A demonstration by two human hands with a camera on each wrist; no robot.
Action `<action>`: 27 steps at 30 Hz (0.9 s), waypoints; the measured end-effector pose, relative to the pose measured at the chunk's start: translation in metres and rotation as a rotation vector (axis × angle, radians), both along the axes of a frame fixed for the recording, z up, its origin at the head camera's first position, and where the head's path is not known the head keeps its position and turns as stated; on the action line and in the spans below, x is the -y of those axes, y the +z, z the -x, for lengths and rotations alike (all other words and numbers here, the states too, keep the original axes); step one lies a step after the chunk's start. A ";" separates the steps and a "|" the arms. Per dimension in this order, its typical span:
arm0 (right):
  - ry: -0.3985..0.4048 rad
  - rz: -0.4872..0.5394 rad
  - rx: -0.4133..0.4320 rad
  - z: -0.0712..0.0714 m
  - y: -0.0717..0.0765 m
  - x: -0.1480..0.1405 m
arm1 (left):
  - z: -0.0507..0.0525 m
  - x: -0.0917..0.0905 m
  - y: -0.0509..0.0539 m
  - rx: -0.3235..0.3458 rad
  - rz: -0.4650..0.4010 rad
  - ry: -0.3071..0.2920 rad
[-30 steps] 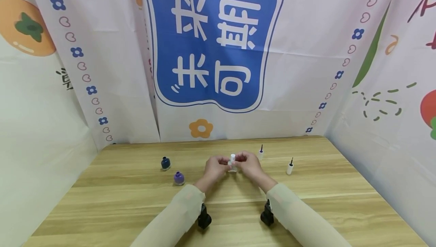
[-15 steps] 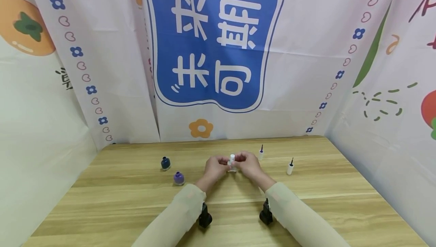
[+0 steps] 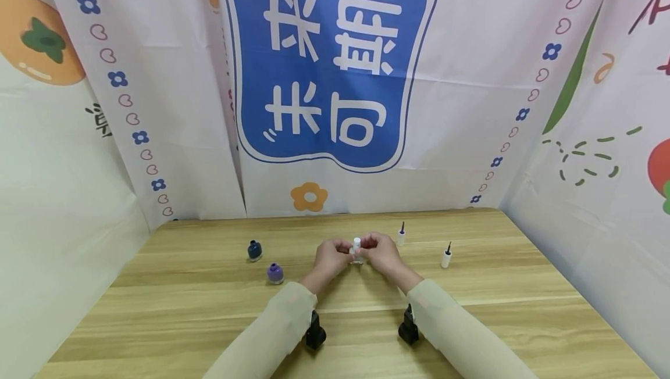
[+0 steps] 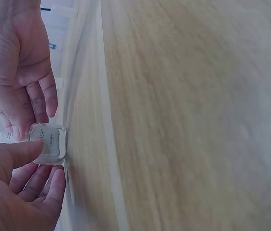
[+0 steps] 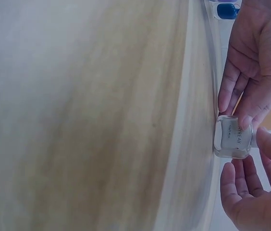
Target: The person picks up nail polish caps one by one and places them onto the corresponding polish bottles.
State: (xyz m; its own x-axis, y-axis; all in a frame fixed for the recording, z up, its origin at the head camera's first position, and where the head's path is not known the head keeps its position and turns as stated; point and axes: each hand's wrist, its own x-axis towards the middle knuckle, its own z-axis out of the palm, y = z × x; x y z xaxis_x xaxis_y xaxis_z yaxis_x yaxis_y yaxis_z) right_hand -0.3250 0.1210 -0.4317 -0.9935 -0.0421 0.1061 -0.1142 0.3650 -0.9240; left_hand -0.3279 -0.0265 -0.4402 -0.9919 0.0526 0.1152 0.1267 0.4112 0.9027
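A nail polish bottle point(image 4: 53, 147) of clear glass, pale inside and with small print on its front, stands upright on the table between my hands. My left hand point(image 3: 330, 258) pinches its glass body between thumb and fingers. Just above, the thumb and fingertips of my right hand point(image 3: 384, 256) grip the white cap point(image 3: 357, 241). The cap sits on the bottle; whether it is fully tight cannot be seen. In the right wrist view, the glass base point(image 5: 219, 139) touches the tabletop.
Left of my hands stand an uncapped dark blue polish bottle point(image 3: 254, 251) and an uncapped purple one point(image 3: 274, 275). To the right, two white brush caps, one farther back point(image 3: 401, 237) and one nearer point(image 3: 446, 259), stand brush up. A printed cloth point(image 3: 439, 187) hangs behind the wooden table point(image 3: 361, 332).
Both hands keep their hold on the bottle and cap, with hardly any visible movement. The right forearm has shifted very slightly left.
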 end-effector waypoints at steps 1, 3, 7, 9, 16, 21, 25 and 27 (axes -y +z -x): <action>0.001 -0.003 -0.002 0.000 0.000 0.000 | 0.000 0.000 0.000 -0.001 0.001 0.000; 0.001 -0.007 -0.005 -0.001 0.000 0.000 | 0.000 0.000 0.000 -0.007 0.007 -0.001; 0.002 -0.003 -0.009 0.000 -0.001 0.001 | 0.001 0.000 0.000 -0.014 0.017 -0.004; 0.002 0.000 -0.011 0.001 -0.002 0.001 | 0.001 0.000 0.000 -0.023 0.023 -0.008; 0.010 0.005 -0.010 0.001 -0.002 0.001 | 0.001 0.001 -0.003 -0.047 0.026 -0.023; 0.009 0.002 -0.009 0.002 -0.002 0.001 | 0.003 0.001 -0.004 -0.048 0.027 -0.023; 0.009 0.004 -0.005 0.001 -0.002 0.001 | 0.003 0.001 -0.004 -0.030 0.025 -0.020; 0.010 0.000 -0.003 0.001 -0.001 0.001 | 0.003 0.001 -0.003 -0.016 0.019 -0.020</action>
